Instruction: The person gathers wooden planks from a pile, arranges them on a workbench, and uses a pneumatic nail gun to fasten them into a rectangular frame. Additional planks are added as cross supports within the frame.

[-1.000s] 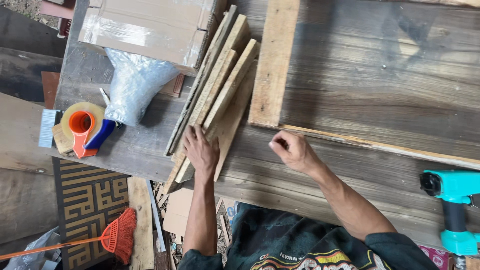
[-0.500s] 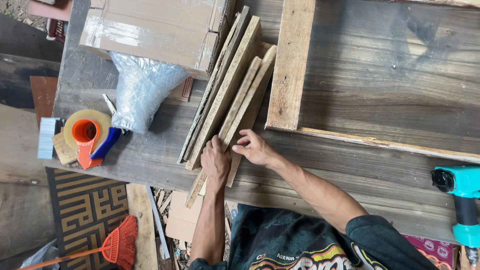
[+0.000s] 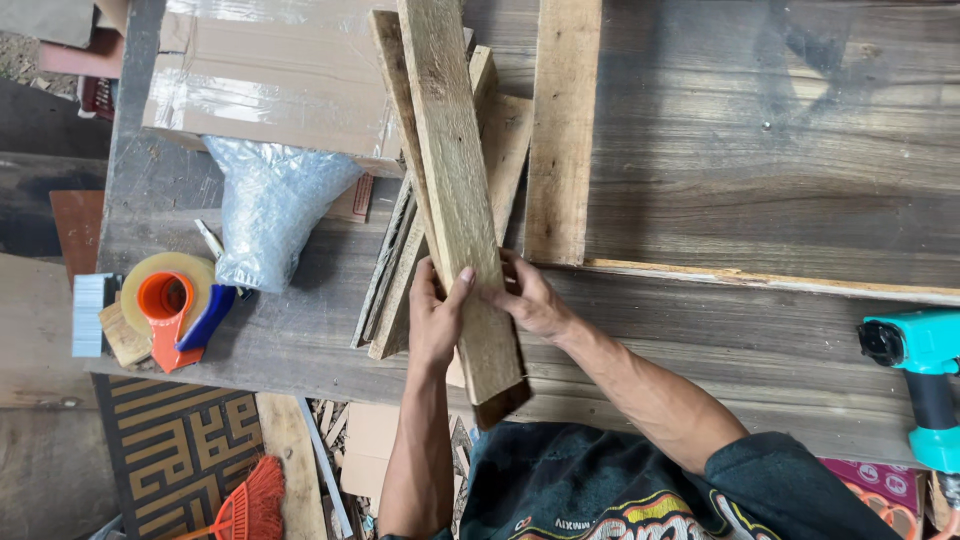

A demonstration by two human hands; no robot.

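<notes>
Both hands grasp one long, pale wooden plank (image 3: 458,190) near the middle of the frame. The left hand (image 3: 436,318) wraps the plank's left edge, thumb lying over its top face; the right hand (image 3: 530,300) closes on the right edge, fingers curled under. The plank runs from the top centre of the frame down to a dark cut end just below the hands, and it lies above a loose stack of thinner boards (image 3: 400,270) fanned out on the weathered grey surface (image 3: 760,330). Whether the plank touches that stack cannot be told.

Just right of the plank, a shorter board (image 3: 562,130) lies upright in the frame on the surface. At upper left sits a cardboard box (image 3: 270,80) covered in clear film, with a crumpled plastic bag (image 3: 270,215) below it. Further left, near the surface's edge, rests an orange tape dispenser (image 3: 172,310) with a blue handle. At the right edge of the frame stands a teal power tool (image 3: 925,370). In the lower left, on the floor, lie a patterned mat (image 3: 180,450) and a red broom (image 3: 245,510).
</notes>
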